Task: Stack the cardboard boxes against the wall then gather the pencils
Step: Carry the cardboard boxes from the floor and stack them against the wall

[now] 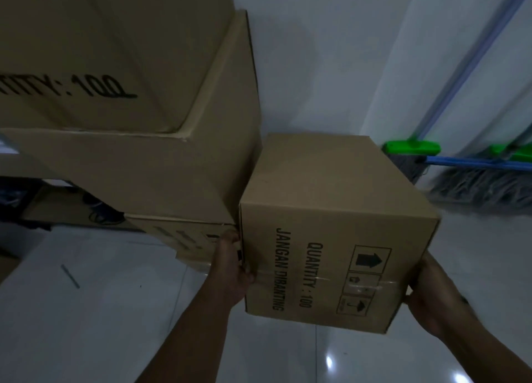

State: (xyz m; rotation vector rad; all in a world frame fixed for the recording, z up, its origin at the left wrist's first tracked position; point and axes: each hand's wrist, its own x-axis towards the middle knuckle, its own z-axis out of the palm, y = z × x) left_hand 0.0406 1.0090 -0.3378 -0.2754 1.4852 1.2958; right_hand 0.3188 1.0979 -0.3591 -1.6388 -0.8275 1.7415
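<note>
Placement of a box beside the stack. A brown cardboard box printed "QUANTITY : 100" was held between both hands and appeared to be carried clear of the glossy white tiled floor. It lay on its side, so that its printed arrow pointed sideways. The left grip was closed round the box's left front edge, with the fingers curled onto the printed face. The right grip was clamped on the lower right corner, the thumb wrapped onto the face and the fingers hidden behind. The box's left side was touching, or just beside, the large middle cardboard box of a stack set near the white wall. A further large cardboard box was seated on top of the stack, and a smaller printed cardboard box was seen beneath. For a sound placement, it was judged that the box should be kept level and pushed back until its far end met the wall. The left fingers should be drawn clear before the gap to the stack closed. Two grey string mops with green heads were propped near the right rear corner and were best avoided. A thin grey stick, probably a pencil, lay on the floor well to the left, not yet gathered.
</note>
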